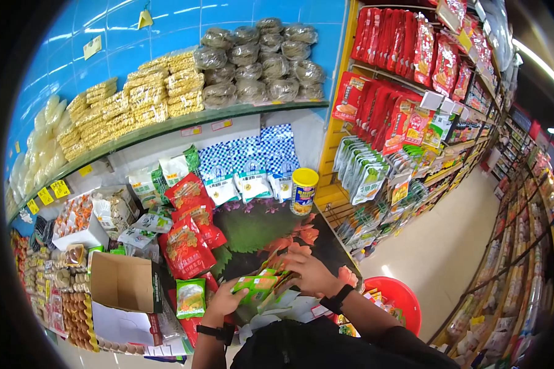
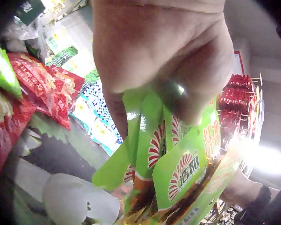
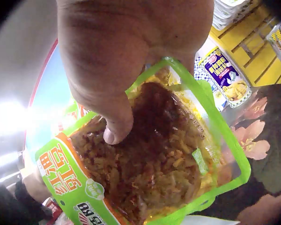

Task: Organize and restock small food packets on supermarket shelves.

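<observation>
Between both hands is a stack of green-edged pickled vegetable packets (image 1: 256,284), held over the flower-patterned tabletop. My left hand (image 1: 225,302) grips their green printed ends (image 2: 178,176), and several ends fan apart under it in the left wrist view. At the other side my right hand (image 1: 313,272) holds the stack. Its thumb (image 3: 118,126) lies across the clear front of the top packet (image 3: 154,159), where brown shredded contents show. The right fingers are mostly hidden behind the packets.
Red bags (image 1: 188,249) and a single green packet (image 1: 191,297) lie left of the hands. An opened cardboard box (image 1: 123,283) stands farther left. Behind are blue-checked bags (image 1: 247,166) and a yellow-lidded can (image 1: 304,192). A red basket (image 1: 412,305) with packets sits lower right.
</observation>
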`<action>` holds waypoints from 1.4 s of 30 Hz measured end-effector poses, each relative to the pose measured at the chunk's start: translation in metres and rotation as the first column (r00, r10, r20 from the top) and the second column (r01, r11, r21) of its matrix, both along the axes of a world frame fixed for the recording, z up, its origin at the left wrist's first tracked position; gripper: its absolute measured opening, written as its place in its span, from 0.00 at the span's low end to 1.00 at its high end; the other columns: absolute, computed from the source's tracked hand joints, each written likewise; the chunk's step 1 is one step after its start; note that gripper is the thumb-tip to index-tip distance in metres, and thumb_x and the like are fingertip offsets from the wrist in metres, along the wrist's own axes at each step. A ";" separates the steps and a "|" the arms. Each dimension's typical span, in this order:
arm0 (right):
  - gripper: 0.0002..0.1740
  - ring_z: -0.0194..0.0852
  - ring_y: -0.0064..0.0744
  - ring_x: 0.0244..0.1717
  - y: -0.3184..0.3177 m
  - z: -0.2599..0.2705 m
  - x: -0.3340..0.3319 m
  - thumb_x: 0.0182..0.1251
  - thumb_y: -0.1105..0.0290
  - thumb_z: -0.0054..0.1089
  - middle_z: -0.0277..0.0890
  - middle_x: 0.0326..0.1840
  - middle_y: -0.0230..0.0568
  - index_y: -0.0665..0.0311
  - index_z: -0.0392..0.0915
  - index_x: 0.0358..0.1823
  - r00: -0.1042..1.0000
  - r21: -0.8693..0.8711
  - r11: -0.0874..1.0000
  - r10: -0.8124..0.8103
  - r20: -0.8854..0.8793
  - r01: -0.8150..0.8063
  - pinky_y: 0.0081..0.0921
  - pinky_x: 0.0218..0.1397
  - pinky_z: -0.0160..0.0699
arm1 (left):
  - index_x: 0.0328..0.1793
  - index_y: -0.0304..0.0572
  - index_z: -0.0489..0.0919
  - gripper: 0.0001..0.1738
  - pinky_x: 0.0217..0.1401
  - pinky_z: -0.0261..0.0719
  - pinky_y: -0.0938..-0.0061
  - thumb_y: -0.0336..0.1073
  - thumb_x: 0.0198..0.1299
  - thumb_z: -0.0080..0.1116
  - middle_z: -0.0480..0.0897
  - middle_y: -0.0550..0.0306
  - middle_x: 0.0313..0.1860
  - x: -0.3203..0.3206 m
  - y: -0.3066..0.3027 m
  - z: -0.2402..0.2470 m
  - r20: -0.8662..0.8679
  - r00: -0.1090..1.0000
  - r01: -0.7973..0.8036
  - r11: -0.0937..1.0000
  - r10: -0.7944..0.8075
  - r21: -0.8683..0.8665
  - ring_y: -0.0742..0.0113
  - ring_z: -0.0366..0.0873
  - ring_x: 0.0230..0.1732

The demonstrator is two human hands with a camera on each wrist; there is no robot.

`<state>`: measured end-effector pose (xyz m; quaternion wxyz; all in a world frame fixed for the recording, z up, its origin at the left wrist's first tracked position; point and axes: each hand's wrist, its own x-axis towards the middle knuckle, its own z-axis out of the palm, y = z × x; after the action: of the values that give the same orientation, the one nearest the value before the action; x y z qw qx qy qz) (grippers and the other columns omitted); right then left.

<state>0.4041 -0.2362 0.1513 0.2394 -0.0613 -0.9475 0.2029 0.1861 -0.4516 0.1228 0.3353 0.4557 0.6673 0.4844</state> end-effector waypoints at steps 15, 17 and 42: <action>0.26 0.77 0.49 0.58 -0.030 -0.036 -0.010 0.61 0.56 0.70 0.78 0.51 0.41 0.57 0.71 0.56 0.983 0.022 1.000 -0.025 0.184 0.022 0.44 0.62 0.71 | 0.69 0.25 0.74 0.30 0.63 0.78 0.65 0.38 0.66 0.68 0.86 0.43 0.57 -0.006 -0.024 -0.014 -0.062 0.998 -0.026 0.980 0.014 -0.197 0.61 0.82 0.58; 0.28 0.76 0.50 0.58 -0.031 -0.040 -0.013 0.63 0.55 0.69 0.78 0.53 0.42 0.56 0.70 0.60 0.983 0.005 1.000 -0.026 0.184 0.026 0.45 0.64 0.70 | 0.61 0.32 0.77 0.22 0.57 0.79 0.64 0.37 0.66 0.66 0.86 0.45 0.49 -0.007 -0.027 -0.028 -0.049 0.998 -0.038 0.996 0.034 -0.078 0.61 0.83 0.53; 0.41 0.64 0.47 0.71 -0.071 -0.015 -0.044 0.67 0.61 0.65 0.66 0.72 0.35 0.38 0.59 0.81 0.954 0.215 0.969 0.054 0.296 -0.121 0.50 0.71 0.58 | 0.81 0.46 0.65 0.42 0.73 0.73 0.60 0.44 0.63 0.68 0.74 0.39 0.73 -0.001 -0.044 0.010 -0.116 0.984 0.152 0.982 -0.139 0.116 0.45 0.76 0.71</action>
<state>0.3603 -0.3071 0.1360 0.0953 -0.0195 -0.9911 0.0906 0.1853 -0.4959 0.1325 0.3045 0.5485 0.6178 0.4740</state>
